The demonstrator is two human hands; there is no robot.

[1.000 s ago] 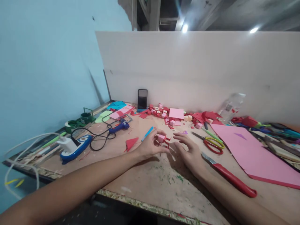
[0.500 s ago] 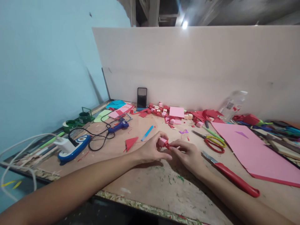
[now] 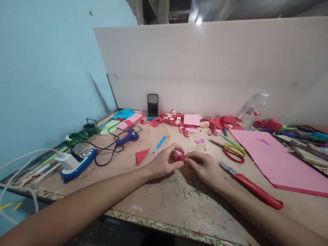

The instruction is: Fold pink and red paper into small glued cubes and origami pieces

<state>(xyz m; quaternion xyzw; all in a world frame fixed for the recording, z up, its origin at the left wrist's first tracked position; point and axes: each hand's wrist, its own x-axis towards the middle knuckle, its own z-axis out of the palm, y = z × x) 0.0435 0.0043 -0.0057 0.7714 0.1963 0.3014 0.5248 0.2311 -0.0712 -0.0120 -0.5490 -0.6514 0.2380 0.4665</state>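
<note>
Between the thumb and fingers of my left hand (image 3: 166, 160) sits a small pink and red paper cube (image 3: 177, 155). My right hand (image 3: 202, 165) pinches at the cube's red side with thumb and forefinger; whether it grips a loose strip or a flap is too small to tell. Both hands are just above the wooden table (image 3: 164, 201). A red paper triangle (image 3: 141, 157) and a blue pen-like stick (image 3: 159, 144) lie beyond my left hand. Right of my right hand are scissors (image 3: 233, 153) with red and yellow handles and a red-handled knife (image 3: 256, 189).
A glue gun (image 3: 128, 136) and a blue power strip (image 3: 79, 165) with cords lie left. Along the back stand a phone (image 3: 153, 106), several small paper cubes (image 3: 176, 119) and a plastic bottle (image 3: 253, 111). Pink sheets (image 3: 279, 160) cover the right side.
My right fingers have moved closer in against the cube, and the red piece that stuck out between the hands is now less visible. The view has shifted slightly.
</note>
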